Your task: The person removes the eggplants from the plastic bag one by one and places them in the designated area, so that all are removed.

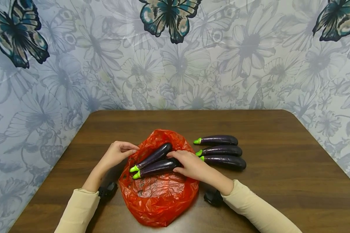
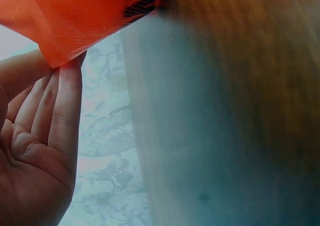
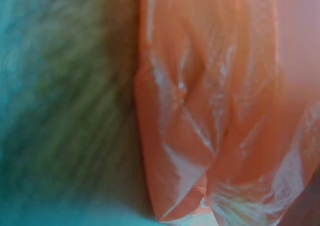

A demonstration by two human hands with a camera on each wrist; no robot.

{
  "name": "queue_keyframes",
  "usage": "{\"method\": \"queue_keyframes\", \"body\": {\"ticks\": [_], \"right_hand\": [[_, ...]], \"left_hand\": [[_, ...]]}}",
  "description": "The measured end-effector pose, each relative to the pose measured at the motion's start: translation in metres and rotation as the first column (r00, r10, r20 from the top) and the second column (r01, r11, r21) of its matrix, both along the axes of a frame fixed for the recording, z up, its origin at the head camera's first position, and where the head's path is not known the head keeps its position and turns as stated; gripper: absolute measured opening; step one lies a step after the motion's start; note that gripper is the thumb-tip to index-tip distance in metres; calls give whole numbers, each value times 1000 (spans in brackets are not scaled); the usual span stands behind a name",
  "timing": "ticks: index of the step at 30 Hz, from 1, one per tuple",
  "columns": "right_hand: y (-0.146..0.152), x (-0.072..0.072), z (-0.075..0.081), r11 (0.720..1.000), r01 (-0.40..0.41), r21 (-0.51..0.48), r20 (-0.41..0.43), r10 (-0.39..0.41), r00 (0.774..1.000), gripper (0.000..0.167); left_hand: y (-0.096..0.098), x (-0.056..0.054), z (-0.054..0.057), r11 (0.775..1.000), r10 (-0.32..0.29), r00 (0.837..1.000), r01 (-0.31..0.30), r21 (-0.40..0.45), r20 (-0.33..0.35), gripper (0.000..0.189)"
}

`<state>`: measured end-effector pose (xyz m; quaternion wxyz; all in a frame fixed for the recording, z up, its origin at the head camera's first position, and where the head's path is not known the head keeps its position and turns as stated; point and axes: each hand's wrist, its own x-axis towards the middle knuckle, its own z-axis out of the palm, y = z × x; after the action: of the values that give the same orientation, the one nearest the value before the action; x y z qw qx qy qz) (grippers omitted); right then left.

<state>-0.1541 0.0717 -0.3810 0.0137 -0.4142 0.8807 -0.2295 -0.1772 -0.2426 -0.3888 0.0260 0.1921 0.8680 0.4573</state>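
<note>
Eggplant [image 1: 157, 167], long, glossy purple-black, green-capped: in the open red plastic bag [image 1: 160, 210], thick end in the grip of the right hand [image 1: 191, 165]
Left hand [image 1: 118, 153]: pinches the bag's rim
Handling: best hold that rim wide; thin plastic could tear
Around: second eggplant [image 1: 153, 157] alongside, three more eggplants [image 1: 220, 150] on the brown wooden worktop [image 1: 283, 155]
Print: black marks [image 2: 140, 5] on plastic, unreadable

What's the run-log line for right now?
left grip: pinches red bag at rim; right grip: holds nearer eggplant in bag; farther eggplant: beside it; three eggplants: on table, right of bag
</note>
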Motion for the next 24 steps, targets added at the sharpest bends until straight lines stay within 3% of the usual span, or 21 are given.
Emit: {"method": "queue_keyframes", "body": {"ticks": [10,24], "right_hand": [[1,1,-1,1000,10,5,-23,-10,1000,44],[10,5,3,998,-11,-65,18,13,1000,42]], "left_hand": [[1,-1,1,1000,-3,1000,3,-5,-8,14],[0,-1,0,1000,-9,1000,9,7,-15,15]]}}
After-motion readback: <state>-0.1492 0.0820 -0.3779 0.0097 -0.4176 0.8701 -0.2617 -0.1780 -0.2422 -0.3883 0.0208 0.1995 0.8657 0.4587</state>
